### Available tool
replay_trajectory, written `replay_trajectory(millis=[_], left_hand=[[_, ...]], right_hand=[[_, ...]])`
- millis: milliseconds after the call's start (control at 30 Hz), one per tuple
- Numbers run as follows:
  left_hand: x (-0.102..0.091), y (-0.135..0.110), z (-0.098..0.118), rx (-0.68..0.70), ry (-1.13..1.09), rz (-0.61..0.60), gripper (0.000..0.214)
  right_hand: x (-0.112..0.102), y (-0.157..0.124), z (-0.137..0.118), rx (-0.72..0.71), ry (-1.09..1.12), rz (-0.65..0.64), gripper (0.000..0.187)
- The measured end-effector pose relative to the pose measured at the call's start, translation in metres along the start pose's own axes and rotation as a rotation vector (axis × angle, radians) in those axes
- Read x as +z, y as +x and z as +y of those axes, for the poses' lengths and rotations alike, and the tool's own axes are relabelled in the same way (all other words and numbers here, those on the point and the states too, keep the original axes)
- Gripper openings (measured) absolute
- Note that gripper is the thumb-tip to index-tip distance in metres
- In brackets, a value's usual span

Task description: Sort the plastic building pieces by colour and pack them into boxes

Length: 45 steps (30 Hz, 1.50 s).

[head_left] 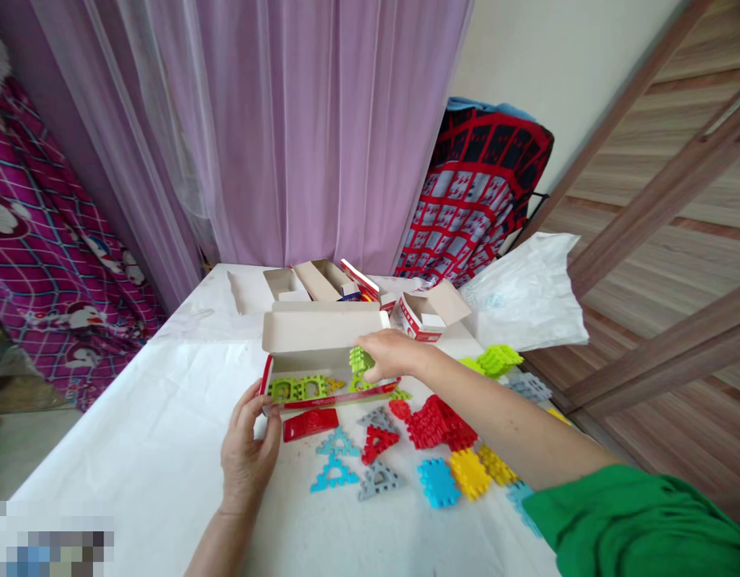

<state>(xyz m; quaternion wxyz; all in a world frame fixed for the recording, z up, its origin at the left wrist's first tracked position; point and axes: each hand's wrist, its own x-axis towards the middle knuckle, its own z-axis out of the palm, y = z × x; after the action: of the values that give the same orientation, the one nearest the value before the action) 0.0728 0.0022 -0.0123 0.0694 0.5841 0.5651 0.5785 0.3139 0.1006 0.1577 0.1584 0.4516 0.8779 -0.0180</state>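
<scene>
A long red-and-white cardboard box (325,319) lies on the table with its lid raised at the back. My left hand (249,441) grips its front left corner, thumb and fingers closed on the edge. Inside the box are yellow-green interlocking plastic pieces (297,389), standing along the front wall. Over the box's right end, my right hand (390,353) holds a stack of lime green interlocking pieces (359,359). Its fingers partly cover the stack. Just in front of the box lies a red flat case or packet (310,425).
Light blue triangle pieces (334,474), grey triangle pieces (380,479), a red pile (438,422), a blue square piece (438,482) and a yellow one (469,473) lie nearer me. Behind stand more open boxes (313,280) and a small box (422,316). A white bag (526,296) is right.
</scene>
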Motion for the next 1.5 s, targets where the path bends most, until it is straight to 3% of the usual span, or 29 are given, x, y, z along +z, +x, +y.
replay_trajectory(millis=[233,467,867,1233,1500], left_hand=[[0.000,0.001,0.004,0.031,-0.009,0.010,0.017],[0.001,0.002,0.004,0.068,0.000,0.027,0.016],[0.002,0.000,0.003,0.024,-0.026,0.016,0.016],[0.002,-0.001,0.000,0.011,-0.037,0.009,0.017],[0.002,-0.001,0.000,-0.003,-0.035,0.001,0.018]], right_hand=[[-0.003,0.011,-0.029,-0.025,-0.108,-0.102,0.048],[0.006,0.025,-0.038,-0.064,-0.130,-0.103,0.048],[0.010,0.018,-0.020,-0.032,-0.108,-0.109,0.054],[0.005,0.014,-0.018,0.036,-0.167,-0.279,0.048],[0.013,0.020,-0.012,0.047,-0.140,-0.315,0.057]])
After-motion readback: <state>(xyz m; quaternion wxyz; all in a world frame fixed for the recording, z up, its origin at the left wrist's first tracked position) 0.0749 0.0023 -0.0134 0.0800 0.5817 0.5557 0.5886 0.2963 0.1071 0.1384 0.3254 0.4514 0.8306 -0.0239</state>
